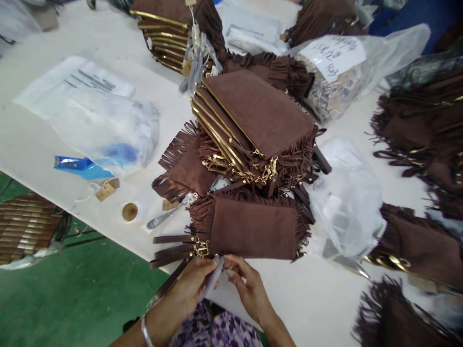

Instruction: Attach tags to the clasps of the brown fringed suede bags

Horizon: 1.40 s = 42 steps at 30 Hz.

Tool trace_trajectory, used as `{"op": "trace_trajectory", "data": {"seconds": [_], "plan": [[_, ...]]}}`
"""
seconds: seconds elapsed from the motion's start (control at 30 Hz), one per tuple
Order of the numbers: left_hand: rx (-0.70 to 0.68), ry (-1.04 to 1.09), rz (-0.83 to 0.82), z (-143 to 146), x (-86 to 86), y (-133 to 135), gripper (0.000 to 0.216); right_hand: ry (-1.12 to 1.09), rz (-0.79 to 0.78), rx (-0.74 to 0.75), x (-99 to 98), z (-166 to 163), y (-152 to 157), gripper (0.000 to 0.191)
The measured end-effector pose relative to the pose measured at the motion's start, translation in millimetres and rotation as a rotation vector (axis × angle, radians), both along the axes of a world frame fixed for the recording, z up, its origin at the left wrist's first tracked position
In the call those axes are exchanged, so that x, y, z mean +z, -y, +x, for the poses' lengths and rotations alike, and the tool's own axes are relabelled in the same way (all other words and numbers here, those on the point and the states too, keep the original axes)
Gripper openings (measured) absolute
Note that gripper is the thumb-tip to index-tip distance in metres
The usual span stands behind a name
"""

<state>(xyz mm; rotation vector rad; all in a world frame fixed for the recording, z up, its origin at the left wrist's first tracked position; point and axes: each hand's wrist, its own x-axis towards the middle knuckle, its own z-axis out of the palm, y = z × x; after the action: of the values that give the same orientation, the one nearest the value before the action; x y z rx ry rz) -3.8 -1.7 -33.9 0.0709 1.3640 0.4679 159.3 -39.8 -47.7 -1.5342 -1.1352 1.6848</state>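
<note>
A brown suede fringed pouch (253,226) lies flat at the near table edge, its gold clasp and straps (173,250) trailing left. Just below it, my left hand (191,284) and my right hand (248,284) meet, both pinching a small clear plastic sleeve (213,279) between their fingertips. A silver bangle circles my left wrist. Behind the pouch rises a stack of matching pouches (253,120) with gold zippers.
White table (43,140) with clear plastic bags (108,130), a blue wrapper (81,166), a tape roll (130,211), paper tags and a crumpled bag (347,202). More brown fringed pouches lie at the right (423,130) and back (170,29). Green floor at left.
</note>
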Motion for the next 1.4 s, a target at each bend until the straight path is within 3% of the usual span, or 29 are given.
{"op": "trace_trajectory", "data": {"seconds": [0.17,0.3,0.47,0.73,0.9,1.03,1.23,1.4], "plan": [[-0.118,0.026,0.034,-8.1,-8.2,-0.3,0.032,-0.033,-0.04,0.07,-10.0,-7.5,-13.6,0.011],[-0.163,-0.021,0.032,-12.3,-13.3,4.6,0.023,-0.007,-0.062,0.186,-12.4,-4.7,-22.9,0.012],[-0.273,-0.129,0.048,-13.0,-17.0,7.9,0.012,0.156,0.005,0.396,0.8,0.2,-33.0,0.015],[-0.348,-0.195,0.159,-8.4,-6.7,5.3,0.006,0.485,-0.026,0.288,17.6,-27.4,-33.3,0.016],[-0.288,-0.143,0.142,-11.4,2.7,5.2,0.019,0.483,-0.059,0.173,14.7,-39.4,-25.6,0.015],[-0.282,-0.133,0.184,-14.4,-5.9,10.7,0.023,0.344,-0.016,0.094,11.5,-35.9,-19.0,0.013],[-0.137,0.051,0.028,-21.4,-20.7,8.2,0.011,0.156,0.214,0.3,5.4,-12.3,-20.9,0.022],[-0.188,0.118,-0.041,-27.4,-16.2,-5.2,0.013,0.239,0.301,0.412,-2.0,-9.2,-26.4,0.018]]}}
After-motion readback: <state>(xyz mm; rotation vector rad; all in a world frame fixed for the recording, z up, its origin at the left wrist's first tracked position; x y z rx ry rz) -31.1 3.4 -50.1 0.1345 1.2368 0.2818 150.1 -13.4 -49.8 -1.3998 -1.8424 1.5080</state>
